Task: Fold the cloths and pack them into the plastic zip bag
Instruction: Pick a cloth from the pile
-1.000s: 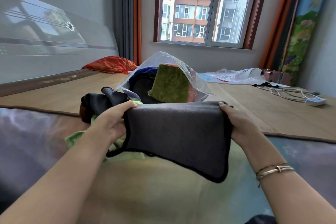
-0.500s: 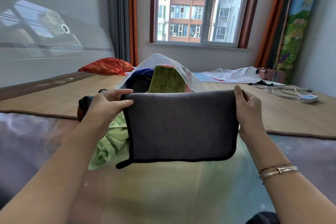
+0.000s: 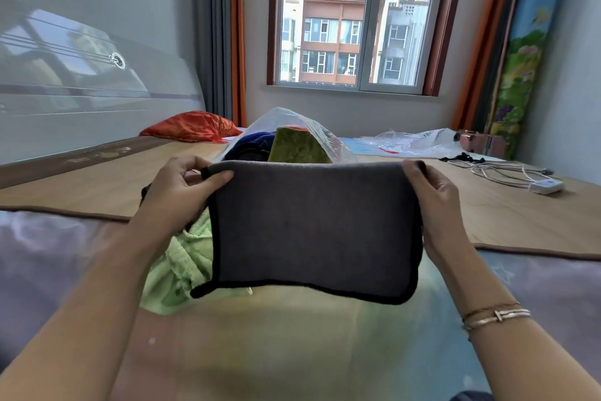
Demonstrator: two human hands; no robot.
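Head view: both forearms reach forward, hands raised level over the bed [image 3: 97, 179]. Left hand [image 3: 180, 187] pinches the top left corner of the grey cloth [image 3: 312, 231], thumb on the near face, fingers curled behind. Right hand [image 3: 435, 202] grips the top right edge, thumb over the top, fingers hidden behind the fabric. Bracelets [image 3: 496, 316] on the right wrist.

Grey cloth hangs stretched between the hands, clear of the bed, roughly rectangular, black trim, top edge folded over, bottom edge slightly wavy. Light green cloth [image 3: 177, 265] lies crumpled on the bed below the left hand, partly behind the grey one. Plastic zip bag [image 3: 328, 143] stands just behind the grey cloth, mouth open, with a dark blue cloth [image 3: 252, 145] and an olive green cloth [image 3: 297, 148] inside.
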